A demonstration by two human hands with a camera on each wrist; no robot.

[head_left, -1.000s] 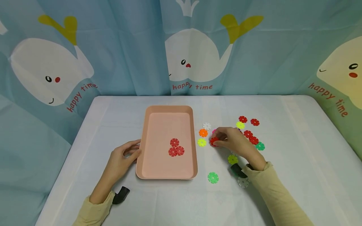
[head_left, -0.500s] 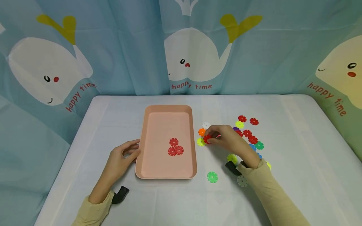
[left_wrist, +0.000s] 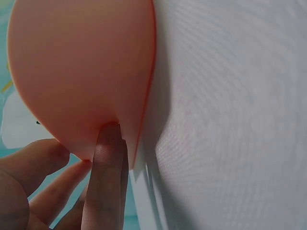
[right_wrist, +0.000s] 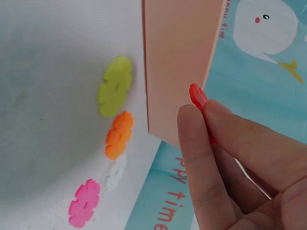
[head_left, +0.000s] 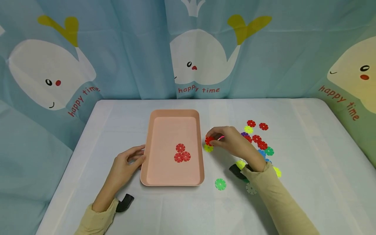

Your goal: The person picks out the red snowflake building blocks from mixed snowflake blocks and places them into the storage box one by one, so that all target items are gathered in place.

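My right hand (head_left: 230,140) pinches a red notched plastic disc (head_left: 209,140) between thumb and finger, just off the right side of the pink tray (head_left: 164,130). Edge-on, that disc (right_wrist: 197,95) stands out above the fingertips in the right wrist view. Three red discs (head_left: 185,156) lie together in the tray. My left hand (head_left: 124,168) rests against the tray's left side; in the left wrist view its fingertips touch the outer wall (left_wrist: 86,72). Below the right hand lie yellow (right_wrist: 115,86), orange (right_wrist: 119,135), white (right_wrist: 115,171) and pink discs (right_wrist: 84,203).
More notched discs lie to the right on the white table (head_left: 308,147), among them several red ones (head_left: 262,145) and a teal one (head_left: 269,151). A light green disc (head_left: 220,184) sits near the tray's lower right corner. Behind the table hangs a blue whale-print curtain (head_left: 123,49).
My right hand has moved left toward the tray with the red disc in its fingers, now covering the orange disc in the head view. The left hand and tray have stayed put.
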